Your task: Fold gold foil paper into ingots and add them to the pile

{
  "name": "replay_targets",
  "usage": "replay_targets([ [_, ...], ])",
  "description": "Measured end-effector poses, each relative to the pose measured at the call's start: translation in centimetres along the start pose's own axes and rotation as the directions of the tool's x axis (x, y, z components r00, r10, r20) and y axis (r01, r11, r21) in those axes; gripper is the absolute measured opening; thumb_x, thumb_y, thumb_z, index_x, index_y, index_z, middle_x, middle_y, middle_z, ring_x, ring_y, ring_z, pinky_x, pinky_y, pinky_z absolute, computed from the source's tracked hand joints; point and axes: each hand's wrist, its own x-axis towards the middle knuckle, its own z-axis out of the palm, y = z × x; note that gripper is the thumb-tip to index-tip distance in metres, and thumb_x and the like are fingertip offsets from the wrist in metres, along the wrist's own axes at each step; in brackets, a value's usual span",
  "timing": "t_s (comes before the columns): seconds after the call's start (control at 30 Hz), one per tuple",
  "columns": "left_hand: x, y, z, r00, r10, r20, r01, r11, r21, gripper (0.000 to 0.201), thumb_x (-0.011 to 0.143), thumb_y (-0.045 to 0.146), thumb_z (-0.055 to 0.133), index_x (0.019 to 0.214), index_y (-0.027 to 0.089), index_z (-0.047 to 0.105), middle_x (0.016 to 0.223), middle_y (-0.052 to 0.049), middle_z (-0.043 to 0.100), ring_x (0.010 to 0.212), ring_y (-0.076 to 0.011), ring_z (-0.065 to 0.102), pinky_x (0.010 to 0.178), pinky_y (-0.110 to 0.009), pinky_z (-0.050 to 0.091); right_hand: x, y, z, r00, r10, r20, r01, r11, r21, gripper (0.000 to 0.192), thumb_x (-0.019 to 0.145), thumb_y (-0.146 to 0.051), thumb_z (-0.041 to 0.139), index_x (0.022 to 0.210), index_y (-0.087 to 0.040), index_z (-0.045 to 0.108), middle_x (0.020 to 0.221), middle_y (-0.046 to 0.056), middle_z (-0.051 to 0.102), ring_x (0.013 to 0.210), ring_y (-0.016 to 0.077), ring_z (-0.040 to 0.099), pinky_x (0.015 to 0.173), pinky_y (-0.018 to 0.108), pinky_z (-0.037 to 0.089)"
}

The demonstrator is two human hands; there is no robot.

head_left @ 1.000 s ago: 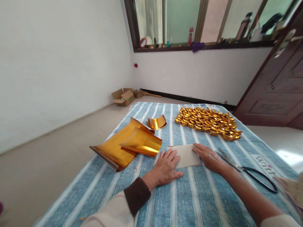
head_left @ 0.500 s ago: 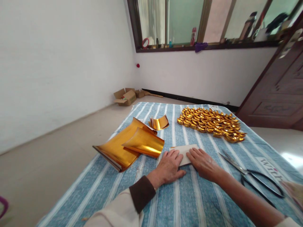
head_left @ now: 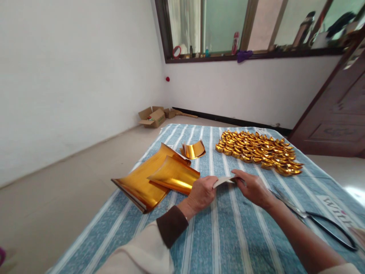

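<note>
— Starting with the head view: any fixed mark?
— Yes, a dense cluster of shiny gold boat-shaped foil pieces on a blue-and-white striped cloth.
— And the left hand?
— Closed, gripping one end of a small pale paper rectangle, nearer the wearer than the cluster and left of it.
— The right hand?
— On the cluster's near side, pinching the opposite end between thumb and fingers.
— Paper flat?
— No, slightly bent between both hands. Touching the cloth or not, cannot tell.
— Anything else around the cluster?
— To its left, a small stack of curled gold strips; farther left and nearer, a wide curled gold foil sheet under a smaller curled gold sheet. Near and to its right, a pair of black-handled metal scissors, partly behind the right forearm.
</note>
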Motion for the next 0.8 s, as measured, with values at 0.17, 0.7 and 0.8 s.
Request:
replay_targets([
  [0.17,3.2,-2.0,-4.3,0.975,-0.208,-0.076,0.199,0.974,-0.110,0.017,0.089,0.018,0.050,0.084,0.016,0.066,0.075,-0.001,0.065,0.076,-0.0163,0.063,0.071,-0.025,0.049,3.7,-1.0,-1.2,0.947,0.320,-0.005,-0.285,0.850,0.444,0.045,0.077,-0.036,0.061,0.118,-0.017,0.059,0.074,0.002,0.070,0.064,0.0191,0.067,0.061,0.031,0.054],
  [0.7,12.1,-11.2,-10.7,0.763,-0.646,-0.012,0.646,0.763,0.000,0.030,0.093,0.033,0.060,0.116,0.014,0.059,0.114,-0.009,0.062,0.096,-0.0215,0.063,0.081,-0.040,0.055,0.0,-0.9,4.9,0.856,0.483,0.186,-0.491,0.645,0.585,0.031,0.075,-0.041,0.059,0.094,-0.017,0.065,0.063,-0.002,0.064,0.058,0.0164,0.065,0.060,0.029,0.052],
  [0.8,12.1,-11.0,-11.1,0.807,-0.576,-0.130,0.590,0.795,0.142,0.029,0.088,0.026,0.062,0.111,0.008,0.060,0.115,-0.017,0.062,0.109,-0.0303,0.059,0.087,-0.042,0.049,-0.1,-1.3,4.9,0.875,0.463,0.143,-0.465,0.719,0.516,0.031,0.079,-0.040,0.055,0.096,-0.016,0.065,0.060,-0.003,0.060,0.056,0.0156,0.061,0.059,0.029,0.049],
])
